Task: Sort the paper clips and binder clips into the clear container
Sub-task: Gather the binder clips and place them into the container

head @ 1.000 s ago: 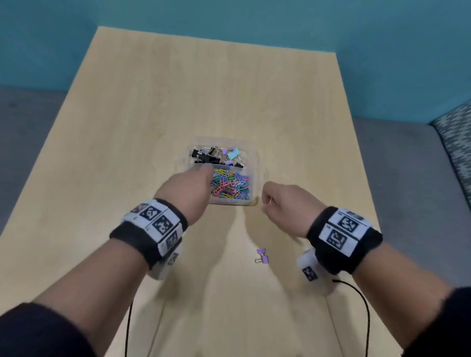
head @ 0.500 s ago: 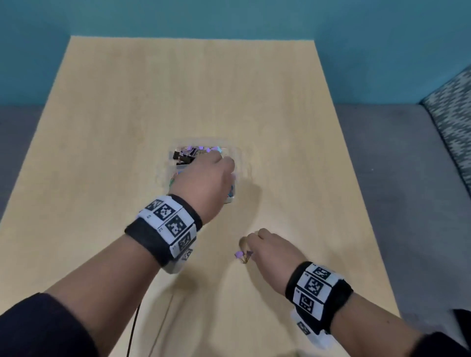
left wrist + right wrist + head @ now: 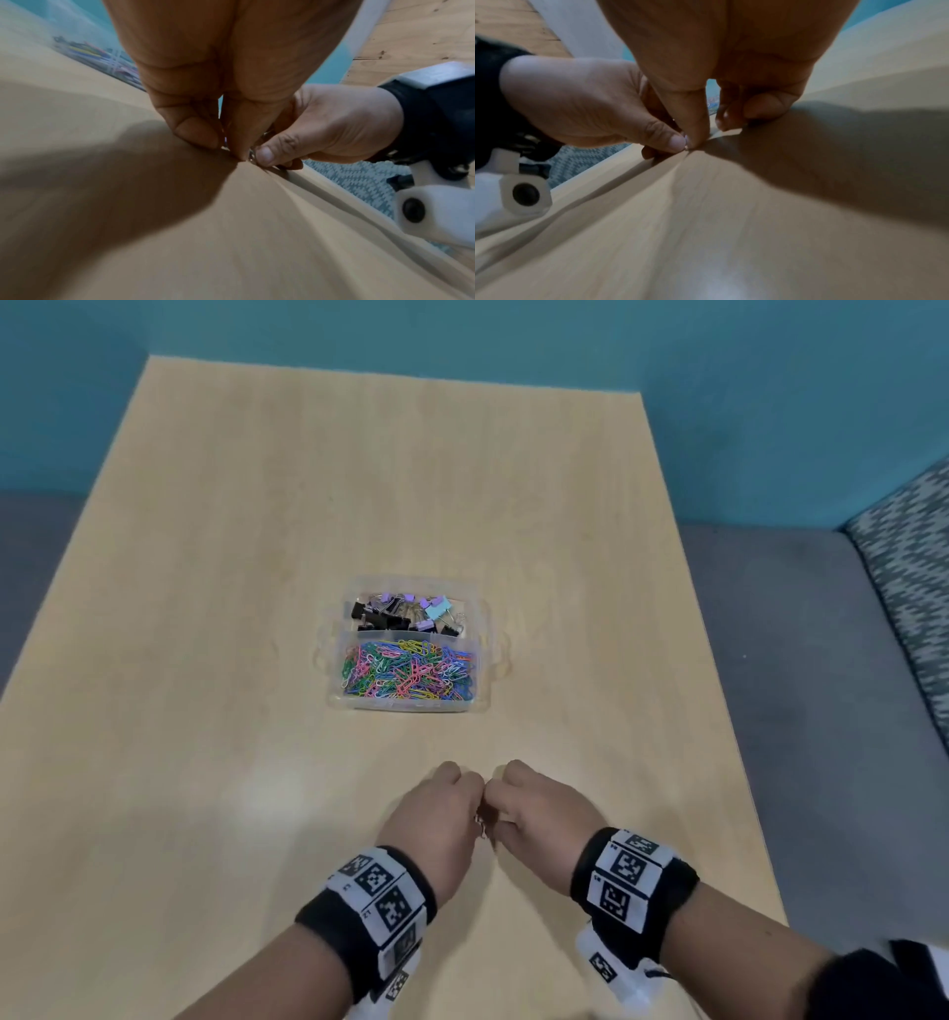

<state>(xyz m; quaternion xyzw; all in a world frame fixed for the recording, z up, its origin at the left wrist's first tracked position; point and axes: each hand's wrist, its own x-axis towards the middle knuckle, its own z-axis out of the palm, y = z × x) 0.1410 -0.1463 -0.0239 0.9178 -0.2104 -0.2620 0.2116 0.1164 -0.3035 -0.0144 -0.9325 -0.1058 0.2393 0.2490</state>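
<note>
The left hand (image 3: 436,819), over the clear container (image 3: 485,660) half a second ago, has drawn back to the near part of the wooden table (image 3: 205,608) and now meets the right hand (image 3: 536,819), which had been alone at the purple binder clip (image 3: 482,829). Both hands sit knuckle to knuckle, fingers curled, with the small clip caught between them; only a glint of its wire handle shows in the head view. In the left wrist view the left hand's thumb and fingertips (image 3: 197,132) press together down at the table surface, while the right hand's thumb pinches the metal loop of the clip just beside them. The right wrist view shows the same pinch from the other side, a sliver of purple visible between the two thumbs. Well beyond the hands, the container stands mid-table, its far compartment holding black, purple and pale blue binder clips (image 3: 405,613), its near compartment filled with multicoloured paper clips (image 3: 405,672). Black wristbands with printed markers wrap both wrists. A teal wall (image 3: 513,336) backs the table.
</note>
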